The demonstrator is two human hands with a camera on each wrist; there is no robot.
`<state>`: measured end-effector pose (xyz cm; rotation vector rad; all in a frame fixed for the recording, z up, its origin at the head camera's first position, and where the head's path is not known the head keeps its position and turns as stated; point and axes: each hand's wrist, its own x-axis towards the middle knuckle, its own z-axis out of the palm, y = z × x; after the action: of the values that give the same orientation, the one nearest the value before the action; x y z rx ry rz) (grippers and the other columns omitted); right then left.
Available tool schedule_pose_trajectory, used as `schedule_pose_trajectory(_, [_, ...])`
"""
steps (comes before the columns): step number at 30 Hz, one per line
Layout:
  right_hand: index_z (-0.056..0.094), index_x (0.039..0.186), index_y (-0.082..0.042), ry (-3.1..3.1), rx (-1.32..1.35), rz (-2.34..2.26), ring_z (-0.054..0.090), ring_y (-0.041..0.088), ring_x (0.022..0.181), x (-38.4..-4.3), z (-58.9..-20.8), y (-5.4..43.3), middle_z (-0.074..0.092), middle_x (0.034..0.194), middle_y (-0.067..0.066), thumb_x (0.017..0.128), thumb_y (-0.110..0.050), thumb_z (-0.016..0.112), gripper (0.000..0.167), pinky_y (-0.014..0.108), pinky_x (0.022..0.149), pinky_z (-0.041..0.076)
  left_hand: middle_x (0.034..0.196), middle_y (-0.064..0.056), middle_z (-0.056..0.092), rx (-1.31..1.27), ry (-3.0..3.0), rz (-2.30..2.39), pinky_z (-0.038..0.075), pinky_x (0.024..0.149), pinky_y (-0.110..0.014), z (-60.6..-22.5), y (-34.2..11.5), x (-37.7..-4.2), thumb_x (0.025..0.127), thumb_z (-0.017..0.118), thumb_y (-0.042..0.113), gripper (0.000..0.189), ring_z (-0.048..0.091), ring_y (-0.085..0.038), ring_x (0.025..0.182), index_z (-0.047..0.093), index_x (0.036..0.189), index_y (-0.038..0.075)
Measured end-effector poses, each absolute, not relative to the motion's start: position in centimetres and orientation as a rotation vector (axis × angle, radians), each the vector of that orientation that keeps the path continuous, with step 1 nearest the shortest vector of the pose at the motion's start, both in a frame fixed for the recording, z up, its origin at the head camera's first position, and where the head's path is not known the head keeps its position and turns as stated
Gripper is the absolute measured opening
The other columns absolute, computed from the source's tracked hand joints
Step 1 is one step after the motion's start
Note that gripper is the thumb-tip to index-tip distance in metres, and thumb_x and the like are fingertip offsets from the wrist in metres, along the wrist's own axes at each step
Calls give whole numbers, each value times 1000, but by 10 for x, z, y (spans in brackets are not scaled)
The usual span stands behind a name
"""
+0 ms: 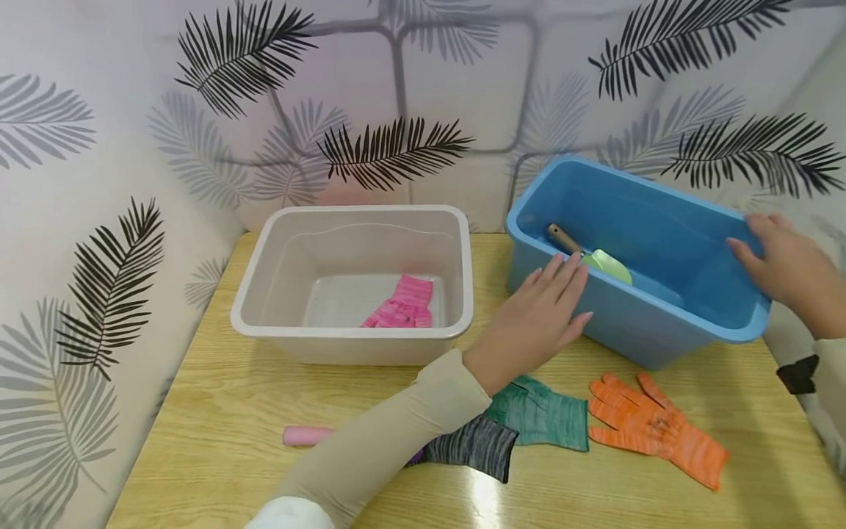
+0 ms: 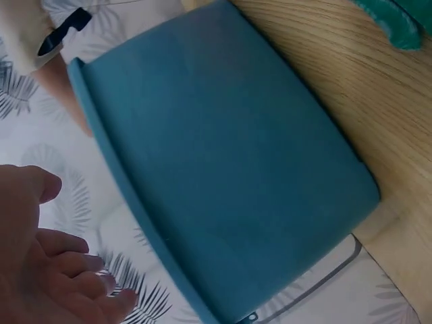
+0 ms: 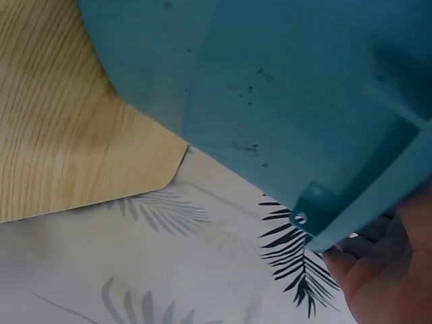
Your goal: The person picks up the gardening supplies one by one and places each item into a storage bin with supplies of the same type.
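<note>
A blue plastic bin (image 1: 661, 316) stands at an angle on the right of the table. My right hand (image 1: 789, 264) grips its right end rim, thumb on the inside; in the right wrist view the fingers (image 3: 358, 260) curl beneath the rim. Over the front left rim, my left hand (image 1: 535, 323) is held with its fingers extended and nothing in them. The left wrist view shows that hand (image 2: 54, 263) beside the bin's rim, with a gap between. Inside the bin lies a light green scoop-like tool (image 1: 611, 266) with a tan handle (image 1: 564, 239), partly hidden.
A pale grey bin (image 1: 277, 332) at left holds a pink glove (image 1: 406, 305). Green (image 1: 548, 415), orange (image 1: 661, 426) and black-grey (image 1: 472, 444) gloves lie in front, near a pink rod (image 1: 307, 436). The left sleeve hides part of them. A leaf-patterned covering (image 1: 436, 88) stands behind.
</note>
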<state>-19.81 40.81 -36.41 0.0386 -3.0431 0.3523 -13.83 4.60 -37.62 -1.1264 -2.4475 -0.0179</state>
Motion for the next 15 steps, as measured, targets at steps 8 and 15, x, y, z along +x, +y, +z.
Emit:
schedule_pose_trajectory(8, [5,144,8,-3103,-91,333,11,54,130,-212,-373,413,10,144,37,100,-33,29,65,63,102,9,146,-14,34,-1069,-2431,67,27,108,-37,-392,68,-160,99,34,39,58,29,-25,135,33,142,0])
schedule_pose_trajectory(15, [10,144,7,-3120,-74,231,23,57,123,-214,-369,410,17,143,35,99,-28,35,62,63,101,16,143,-14,39,-1077,-2374,31,27,108,-37,-401,71,-168,98,39,34,54,35,-25,132,37,139,-1])
